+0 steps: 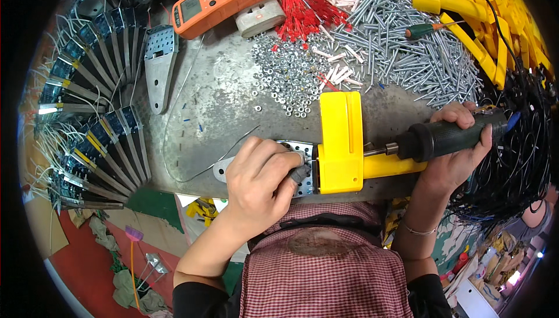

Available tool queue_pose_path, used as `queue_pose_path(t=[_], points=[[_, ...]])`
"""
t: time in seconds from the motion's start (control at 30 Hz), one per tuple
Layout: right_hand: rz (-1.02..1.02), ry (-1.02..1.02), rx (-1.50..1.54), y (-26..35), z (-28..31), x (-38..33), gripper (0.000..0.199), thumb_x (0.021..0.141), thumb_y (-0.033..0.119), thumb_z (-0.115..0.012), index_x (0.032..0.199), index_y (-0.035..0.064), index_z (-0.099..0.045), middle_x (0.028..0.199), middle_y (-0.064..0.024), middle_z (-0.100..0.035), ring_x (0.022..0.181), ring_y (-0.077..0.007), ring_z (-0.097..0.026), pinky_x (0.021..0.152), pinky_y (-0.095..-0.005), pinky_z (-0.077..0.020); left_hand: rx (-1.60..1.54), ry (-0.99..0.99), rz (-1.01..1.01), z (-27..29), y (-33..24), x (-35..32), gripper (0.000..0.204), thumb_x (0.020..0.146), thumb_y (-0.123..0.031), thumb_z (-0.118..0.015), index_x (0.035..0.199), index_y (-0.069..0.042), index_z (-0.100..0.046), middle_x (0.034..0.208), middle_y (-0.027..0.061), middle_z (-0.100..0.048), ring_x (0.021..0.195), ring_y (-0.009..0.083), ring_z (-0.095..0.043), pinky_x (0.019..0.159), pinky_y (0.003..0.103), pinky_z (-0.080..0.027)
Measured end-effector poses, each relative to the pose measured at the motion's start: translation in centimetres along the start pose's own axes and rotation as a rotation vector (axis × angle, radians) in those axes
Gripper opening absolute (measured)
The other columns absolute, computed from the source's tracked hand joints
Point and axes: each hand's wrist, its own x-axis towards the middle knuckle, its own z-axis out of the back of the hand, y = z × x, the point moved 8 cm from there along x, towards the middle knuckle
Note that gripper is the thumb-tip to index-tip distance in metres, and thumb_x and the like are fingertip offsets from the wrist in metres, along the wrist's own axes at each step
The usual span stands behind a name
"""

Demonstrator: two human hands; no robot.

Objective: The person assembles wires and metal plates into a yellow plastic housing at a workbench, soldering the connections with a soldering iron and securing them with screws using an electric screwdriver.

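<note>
My left hand (pixel 256 181) is closed on a perforated metal bracket (pixel 305 185), with a dark cover on one fingertip. The bracket's rounded end pokes out left of the hand. Directly right of it, a yellow plastic housing (pixel 340 143) with a handle (pixel 393 169) lies against the bracket. My right hand (pixel 457 155) grips a dark power screwdriver (pixel 454 134), held level and pointing left. Its bit meets the housing's right side; the tip is hidden behind the plastic. Whether a screw sits on the bit cannot be seen.
Nuts (pixel 279 76), long screws (pixel 402 38) and red-and-white wire pieces (pixel 308 12) lie heaped at the back. An orange meter (pixel 218 0) stands back left near another bracket (pixel 160 67). Wired metal plates (pixel 110 56) fan out at left. Yellow housings (pixel 489 21) and black cables (pixel 506 166) pile up at right.
</note>
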Motion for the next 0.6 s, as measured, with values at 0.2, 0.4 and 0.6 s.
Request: queue_pose_path(t=[0.2, 0.4, 0.6], points=[[0.011, 0.003, -0.055, -0.1, 0.1, -0.1, 0.036, 0.093, 0.026, -0.054, 0.117, 0.0009, -0.043, 0.089, -0.0045, -0.044, 0.085, -0.0169, -0.049, 0.088, -0.0369, -0.0427, -0.122, 0.001, 0.135, 0.0, 1.1, 0.6, 0.029, 0.064, 0.001, -0.065, 0.093, -0.003, -0.064, 0.083, 0.0108, -0.059, 0.075, 0.0291, -0.055, 0.065, 0.037, -0.045], [-0.001, 0.007, -0.047, 0.1, 0.1, 0.0, 0.036, 0.093, 0.024, -0.054, 0.118, 0.0007, -0.043, 0.090, -0.0045, -0.044, 0.086, -0.0169, -0.049, 0.089, -0.0373, -0.0425, -0.004, -0.009, 0.002, -0.2, 0.0, 0.5, 0.035, 0.061, 0.005, -0.064, 0.095, -0.002, -0.064, 0.084, 0.0109, -0.059, 0.075, 0.0292, -0.055, 0.063, 0.038, -0.046], [0.013, 0.007, -0.053, 0.3, 0.2, 0.0, 0.037, 0.093, 0.025, -0.054, 0.119, 0.0002, -0.043, 0.089, -0.0050, -0.044, 0.085, -0.0171, -0.049, 0.090, -0.0376, -0.0424, 0.083, -0.025, -0.055, -0.7, -0.6, 0.2, 0.042, 0.056, 0.005, -0.064, 0.097, -0.001, -0.065, 0.085, 0.0109, -0.060, 0.074, 0.0295, -0.055, 0.062, 0.037, -0.046]])
